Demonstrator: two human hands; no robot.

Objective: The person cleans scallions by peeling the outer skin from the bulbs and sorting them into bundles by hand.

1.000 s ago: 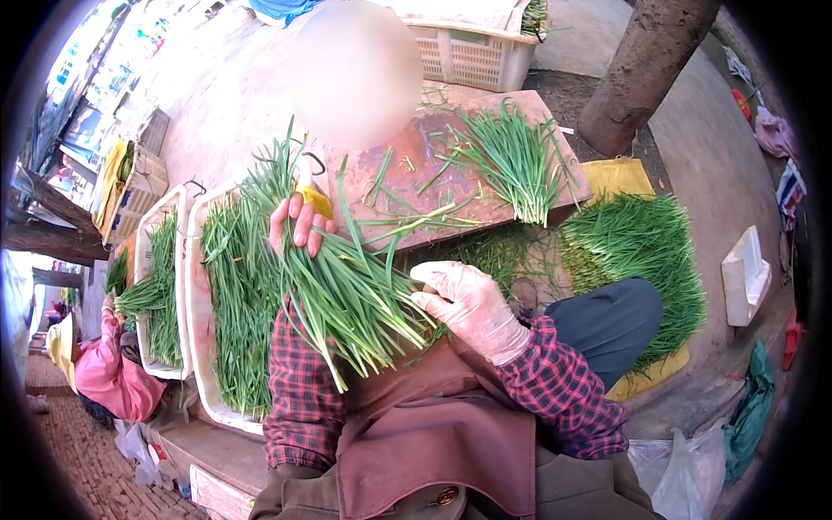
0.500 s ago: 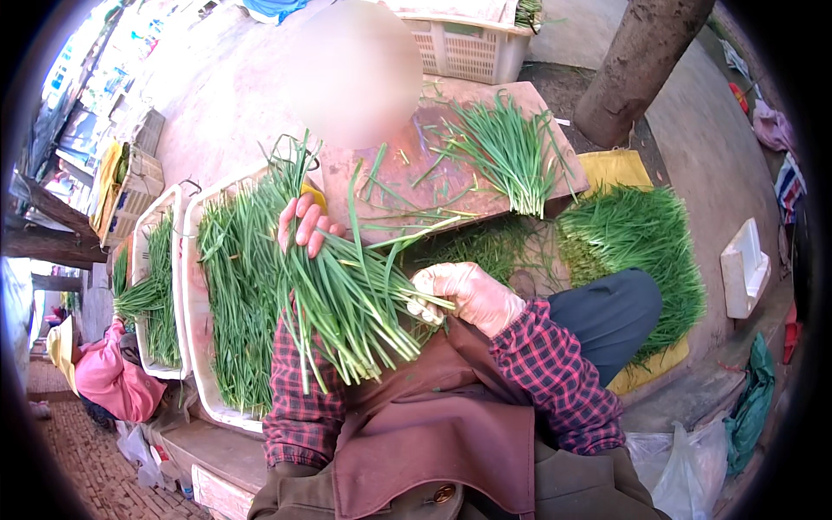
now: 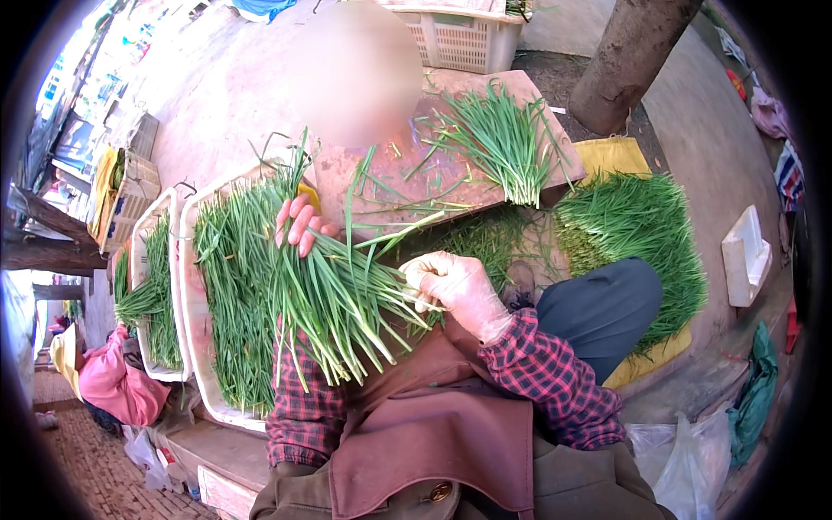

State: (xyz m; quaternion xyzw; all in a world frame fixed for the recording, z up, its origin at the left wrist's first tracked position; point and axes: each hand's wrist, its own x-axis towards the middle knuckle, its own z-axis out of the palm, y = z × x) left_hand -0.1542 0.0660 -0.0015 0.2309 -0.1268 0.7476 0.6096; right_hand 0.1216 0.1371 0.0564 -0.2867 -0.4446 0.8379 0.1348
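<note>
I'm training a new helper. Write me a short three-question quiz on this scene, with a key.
1. Which hand holds the nearest bunch of chives by its leafy part?
2. True or false: another bunch of chives lies on the low board.
3. What colour is the sheet under the chive stack beside the person's right knee? A) blue B) yellow C) red

Key: 1. The left hand. 2. True. 3. B.
</note>
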